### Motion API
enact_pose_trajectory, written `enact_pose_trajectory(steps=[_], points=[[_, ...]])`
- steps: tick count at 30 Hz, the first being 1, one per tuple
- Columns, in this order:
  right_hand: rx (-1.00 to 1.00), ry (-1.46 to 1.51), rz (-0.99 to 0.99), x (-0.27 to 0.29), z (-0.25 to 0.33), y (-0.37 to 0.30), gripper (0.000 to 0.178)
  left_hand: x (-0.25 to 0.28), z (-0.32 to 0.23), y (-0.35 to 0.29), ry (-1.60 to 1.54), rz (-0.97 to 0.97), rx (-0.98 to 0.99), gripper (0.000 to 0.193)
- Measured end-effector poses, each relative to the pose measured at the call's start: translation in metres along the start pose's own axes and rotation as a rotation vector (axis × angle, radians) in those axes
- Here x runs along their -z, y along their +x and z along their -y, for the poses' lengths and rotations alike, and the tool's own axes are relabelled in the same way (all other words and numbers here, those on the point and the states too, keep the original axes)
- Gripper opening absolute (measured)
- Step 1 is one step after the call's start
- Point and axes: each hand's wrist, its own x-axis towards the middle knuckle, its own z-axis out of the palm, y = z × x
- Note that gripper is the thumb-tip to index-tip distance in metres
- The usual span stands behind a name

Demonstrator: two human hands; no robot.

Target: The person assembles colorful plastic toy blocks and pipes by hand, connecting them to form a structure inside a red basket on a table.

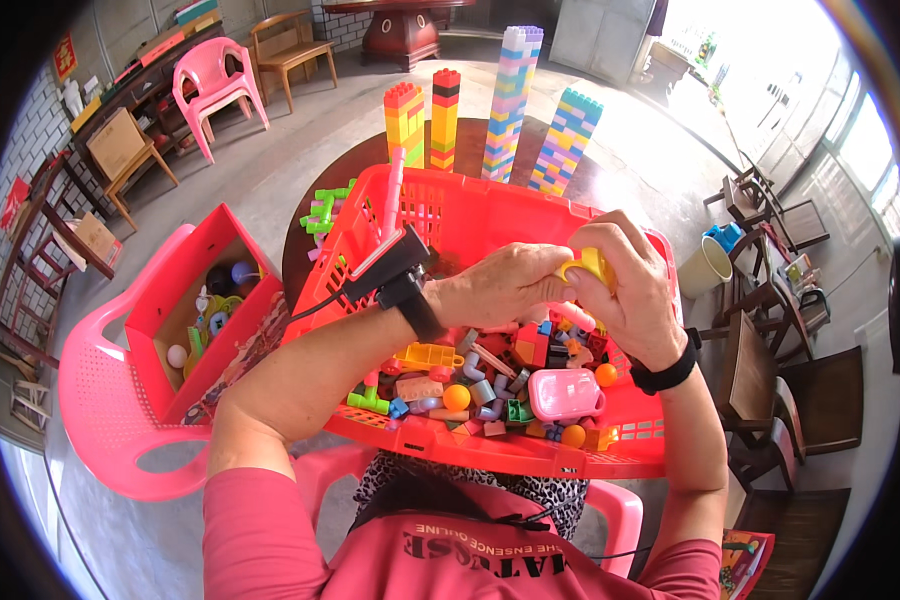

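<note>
Over a red plastic basket, my two hands meet at a small yellow curved plastic piece. My right hand is wrapped round it from the right, fingers bent over the top. From the left, my left hand pinches at its edge; my fingers hide much of its shape. Below my hands, the basket holds a heap of loose toys: a pink lidded plastic case, a yellow toy vehicle, an orange ball, light green pipe pieces and many small blocks.
Behind the basket, block towers stand on a dark round table: a tall pastel one, a blue-purple one, a red-yellow one and another. On a pink chair at left sits a red box of toys.
</note>
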Motion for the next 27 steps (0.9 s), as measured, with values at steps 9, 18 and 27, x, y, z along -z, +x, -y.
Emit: enact_pose_trajectory(steps=[9, 18, 27], points=[[-0.152, 0.000, 0.350, -0.002, -0.003, 0.000, 0.025, -0.001, 0.009, -0.004, 0.277, 0.143, 0.092, 0.037], [-0.119, 0.144, 0.193, 0.030, -0.010, -0.003, 0.017, 0.003, -0.004, 0.003, -0.042, 0.229, 0.194, 0.032], [-0.408, 0.202, 0.189, 0.005, -0.072, -0.023, 0.021, 0.024, 0.009, 0.003, -0.299, -0.164, 0.172, 0.043]])
